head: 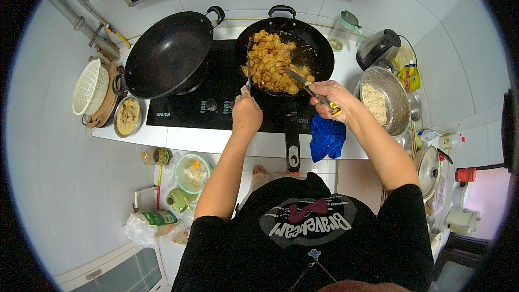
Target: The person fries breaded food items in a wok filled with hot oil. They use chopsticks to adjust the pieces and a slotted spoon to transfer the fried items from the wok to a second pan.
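A black wok [320, 59] with a long handle sits on the right of the black glass hob [182, 115]. Heaped across its left and middle are golden-brown fried pieces [269, 59], with dark oil showing at the right. My left hand [246, 109] grips a slim metal utensil [249, 65] that stands along the left side of the heap; its working end is partly hidden. In my right hand [334, 99] is a dark metal utensil [300, 79] with yellow marks on its handle. Its tip reaches into the food from the right, and its exact kind is unclear.
Another black wok [170, 54] tilts at left, beside a bowl of yellowish food [127, 117] and a white plastic colander [91, 87]. Right of the hob are a blue cloth or bag [327, 138], a metal bowl of batter [377, 103], an electric kettle [377, 50] and a lidded jug [344, 30].
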### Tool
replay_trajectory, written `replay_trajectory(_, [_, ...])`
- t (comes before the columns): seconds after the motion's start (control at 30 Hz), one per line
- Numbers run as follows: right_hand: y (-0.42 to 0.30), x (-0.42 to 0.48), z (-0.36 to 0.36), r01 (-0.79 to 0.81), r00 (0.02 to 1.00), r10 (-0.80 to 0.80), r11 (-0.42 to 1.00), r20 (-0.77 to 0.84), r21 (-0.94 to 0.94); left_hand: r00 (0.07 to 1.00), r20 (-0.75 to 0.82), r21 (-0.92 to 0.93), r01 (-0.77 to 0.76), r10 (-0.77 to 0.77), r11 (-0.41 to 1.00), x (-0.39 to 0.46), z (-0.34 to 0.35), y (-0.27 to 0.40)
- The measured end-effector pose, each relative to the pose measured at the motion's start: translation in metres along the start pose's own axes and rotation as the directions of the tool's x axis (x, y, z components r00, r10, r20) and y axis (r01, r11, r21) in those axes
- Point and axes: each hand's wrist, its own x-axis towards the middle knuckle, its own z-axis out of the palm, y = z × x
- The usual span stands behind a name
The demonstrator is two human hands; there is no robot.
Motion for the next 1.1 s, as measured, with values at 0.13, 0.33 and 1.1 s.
replay_trajectory(0.13, [0.007, -0.004, 0.012, 0.042, 0.999, -0.044, 0.993, 0.021, 0.108, 0.999, -0.001, 0.079, -0.032, 0.032, 0.996, 0.002, 0.015, 0.014])
replay_trajectory(0.33, [0.008, -0.016, 0.024, 0.069, 0.996, -0.055, 0.976, -0.072, 0.205, 0.998, -0.032, 0.161, -0.042, 0.048, 0.986, -0.004, 0.022, 0.041])
replay_trajectory(1.1, [0.006, -0.053, 0.005, 0.158, 0.987, -0.16, 0.925, -0.023, 0.347, 0.961, -0.165, 0.3, -0.165, 0.221, 0.94, -0.019, 0.006, 0.057])
